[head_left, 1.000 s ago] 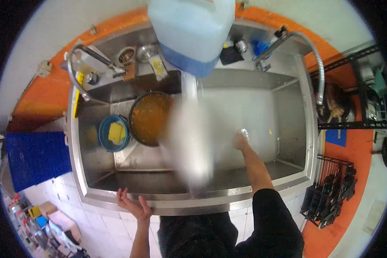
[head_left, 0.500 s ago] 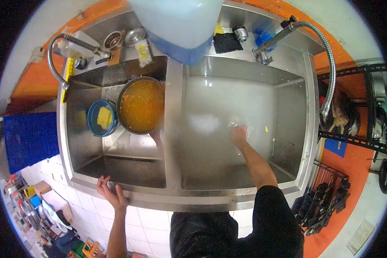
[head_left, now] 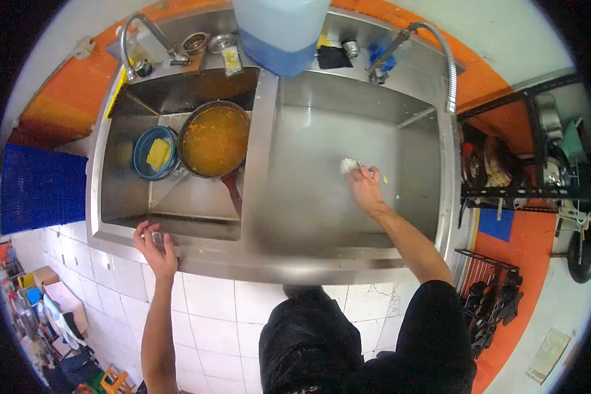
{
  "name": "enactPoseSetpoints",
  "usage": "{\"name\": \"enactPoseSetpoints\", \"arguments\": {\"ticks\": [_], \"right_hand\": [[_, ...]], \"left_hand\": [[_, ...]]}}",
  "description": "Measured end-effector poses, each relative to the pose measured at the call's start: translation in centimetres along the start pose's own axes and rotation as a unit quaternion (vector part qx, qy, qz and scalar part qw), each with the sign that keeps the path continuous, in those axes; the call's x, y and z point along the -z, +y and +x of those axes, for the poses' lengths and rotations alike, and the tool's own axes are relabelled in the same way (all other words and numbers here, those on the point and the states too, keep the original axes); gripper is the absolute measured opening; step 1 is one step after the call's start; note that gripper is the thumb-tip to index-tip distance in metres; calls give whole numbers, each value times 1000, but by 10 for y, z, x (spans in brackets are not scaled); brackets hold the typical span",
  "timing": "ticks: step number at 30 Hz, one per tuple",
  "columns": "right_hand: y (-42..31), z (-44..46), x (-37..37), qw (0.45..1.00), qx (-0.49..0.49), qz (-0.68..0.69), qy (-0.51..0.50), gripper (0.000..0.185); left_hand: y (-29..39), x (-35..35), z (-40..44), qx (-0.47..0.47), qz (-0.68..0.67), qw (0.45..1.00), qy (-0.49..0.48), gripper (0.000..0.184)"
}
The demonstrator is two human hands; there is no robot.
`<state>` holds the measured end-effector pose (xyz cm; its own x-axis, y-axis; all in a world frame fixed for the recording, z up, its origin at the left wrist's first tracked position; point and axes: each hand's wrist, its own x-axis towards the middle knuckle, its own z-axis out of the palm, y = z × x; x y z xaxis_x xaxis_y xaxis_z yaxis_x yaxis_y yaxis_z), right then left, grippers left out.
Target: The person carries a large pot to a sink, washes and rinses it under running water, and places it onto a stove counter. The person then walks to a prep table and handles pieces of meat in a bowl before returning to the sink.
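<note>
My right hand [head_left: 366, 188] is above the cloudy water [head_left: 308, 177] in the right basin, fingers curled. At its fingertips is a small, pale, rounded thing [head_left: 349, 165] with a shiny edge; its kind is unclear. My left hand [head_left: 155, 251] is at the front rim of the left basin, fingers bent around a small greyish thing [head_left: 157, 239], mostly hidden. In the left basin stands a pan [head_left: 215, 139] of orange, greasy liquid, its dark red handle [head_left: 232, 194] pointing toward me. Beside it a blue round container [head_left: 152, 172] holds a yellow sponge or cloth [head_left: 158, 154].
A large jug of blue liquid [head_left: 279, 49] stands on the ledge behind the divider [head_left: 259, 157]. Hose taps rise at the left [head_left: 156, 33] and right [head_left: 414, 39]. A black cloth [head_left: 335, 58] lies on the ledge. A rack with pans [head_left: 505, 164] is at right.
My right hand has come up out of the water, with the pale thing now showing at its fingertips. My left hand stays by the front rim. The view has shifted.
</note>
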<state>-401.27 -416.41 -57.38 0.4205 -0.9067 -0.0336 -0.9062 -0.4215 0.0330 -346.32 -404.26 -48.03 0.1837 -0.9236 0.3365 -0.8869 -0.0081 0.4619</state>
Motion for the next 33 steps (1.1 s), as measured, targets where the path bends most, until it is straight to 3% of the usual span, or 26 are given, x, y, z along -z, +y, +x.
{"name": "enactPoseSetpoints", "arguments": {"ticks": [5, 6, 8, 11, 12, 17, 19, 23, 25, 29, 31, 33], "right_hand": [[-4, -26, 21, 996, -51, 25, 62, 21], [-7, -34, 24, 993, -96, 51, 50, 20], [-11, -47, 28, 982, -169, 76, 43, 19], [-14, -74, 14, 972, -192, 117, 72, 15], [-15, -86, 19, 967, -176, 120, 140, 15], [13, -166, 91, 957, -156, 119, 212, 22], [45, -197, 110, 958, -198, 133, 159, 25], [92, -272, 184, 915, -185, 204, 294, 18], [119, -305, 195, 880, -221, 221, 356, 14], [184, -368, 143, 742, -364, 414, 382, 26], [205, -384, 82, 603, -432, 510, 435, 22], [253, -392, -36, 416, -373, 736, 382, 25]], "left_hand": [[7, 5, -13, -9, 23, 999, 36, 31], [14, 2, -17, -18, 38, 998, 50, 31], [38, -1, -34, -28, 22, 997, 70, 32], [90, -25, -73, -73, 0, 994, 79, 35], [113, -35, -88, -100, 0, 990, 94, 36], [252, -77, -151, -163, -143, 975, -37, 40], [293, -89, -157, -176, -132, 973, -65, 41], [344, -123, -159, -119, 30, 992, 20, 45], [347, -127, -163, -109, 21, 994, 21, 45], [355, -127, -162, -100, 18, 994, 29, 44], [351, -129, -160, -99, 35, 994, 37, 44], [347, -130, -160, -107, 39, 993, 12, 45]]}}
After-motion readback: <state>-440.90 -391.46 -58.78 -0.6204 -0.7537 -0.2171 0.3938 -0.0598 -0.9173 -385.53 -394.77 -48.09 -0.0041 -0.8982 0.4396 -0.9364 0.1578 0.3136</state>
